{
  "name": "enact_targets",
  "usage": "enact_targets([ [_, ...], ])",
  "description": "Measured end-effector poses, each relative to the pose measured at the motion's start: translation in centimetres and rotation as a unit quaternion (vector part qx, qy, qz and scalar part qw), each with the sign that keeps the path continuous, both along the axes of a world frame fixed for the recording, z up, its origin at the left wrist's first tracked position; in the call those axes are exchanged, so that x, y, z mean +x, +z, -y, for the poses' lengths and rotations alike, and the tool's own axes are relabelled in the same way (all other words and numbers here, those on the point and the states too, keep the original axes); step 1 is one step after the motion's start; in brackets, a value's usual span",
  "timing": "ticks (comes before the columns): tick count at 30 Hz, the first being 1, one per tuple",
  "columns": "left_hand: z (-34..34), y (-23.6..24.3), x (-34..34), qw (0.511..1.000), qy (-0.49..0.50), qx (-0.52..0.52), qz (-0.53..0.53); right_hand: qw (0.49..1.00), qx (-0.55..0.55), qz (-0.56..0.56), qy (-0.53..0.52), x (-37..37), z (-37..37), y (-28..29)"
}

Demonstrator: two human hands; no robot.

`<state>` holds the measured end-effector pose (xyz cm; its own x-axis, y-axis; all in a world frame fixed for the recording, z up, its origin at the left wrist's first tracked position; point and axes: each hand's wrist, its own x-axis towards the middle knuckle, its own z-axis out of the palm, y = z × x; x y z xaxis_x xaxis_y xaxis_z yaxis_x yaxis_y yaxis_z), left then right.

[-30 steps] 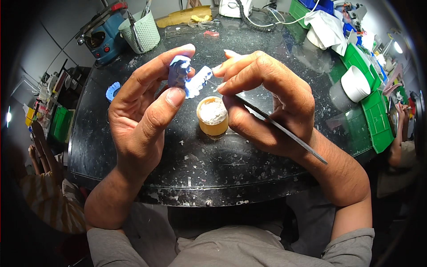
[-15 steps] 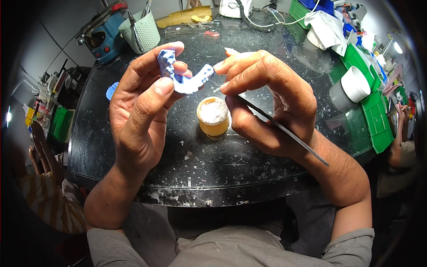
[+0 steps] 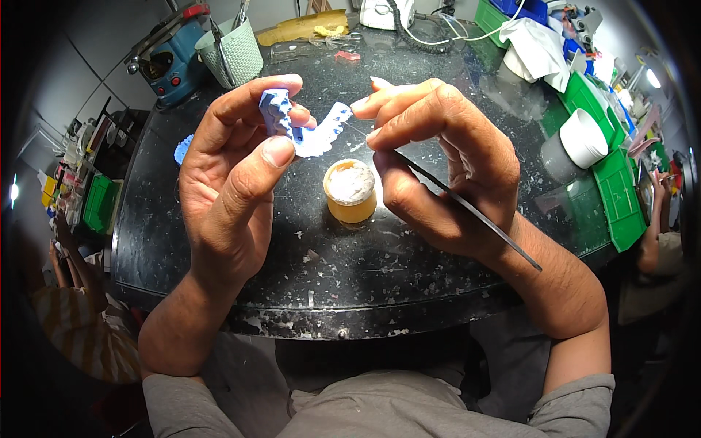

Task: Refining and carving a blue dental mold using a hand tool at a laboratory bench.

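My left hand (image 3: 230, 193) is closed on a light-blue dental model (image 3: 318, 139), horseshoe-shaped with tooth shapes, raised above the black bench between thumb and fingers. My right hand (image 3: 445, 168) pinches a long thin dark metal tool (image 3: 482, 225), whose fine tip reaches toward the model's right arm; whether they touch I cannot tell. Below both hands stands an amber jar (image 3: 350, 201) with white material at its top. Another blue piece (image 3: 182, 150) lies behind my left hand, partly hidden by it.
A teal machine (image 3: 164, 69) and a tool cup (image 3: 230, 55) stand at back left, a white device (image 3: 383, 14) with cords at back center. Green bins (image 3: 617, 197), a white cup (image 3: 580, 139) and cloth are at right. Other people's arms (image 3: 657, 204) show at both sides.
My left hand has shifted the blue model slightly left and turned it since a second ago. My right hand has moved slightly right, still with the tool.
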<state>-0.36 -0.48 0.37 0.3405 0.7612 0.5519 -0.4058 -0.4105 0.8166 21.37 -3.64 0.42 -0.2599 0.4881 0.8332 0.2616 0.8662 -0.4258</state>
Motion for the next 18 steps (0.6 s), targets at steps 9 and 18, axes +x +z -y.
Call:
enact_targets([
  [9,-0.2,-0.07,-0.15,1.0,0.0,0.004,-0.004,1.0,0.007,0.004,0.001,0.07,-0.11,-0.01],
  [18,-0.19,-0.16,-0.04,0.999,-0.024,-0.019,0.018,1.0,0.018,0.011,0.005,0.17,-0.21,0.01],
])
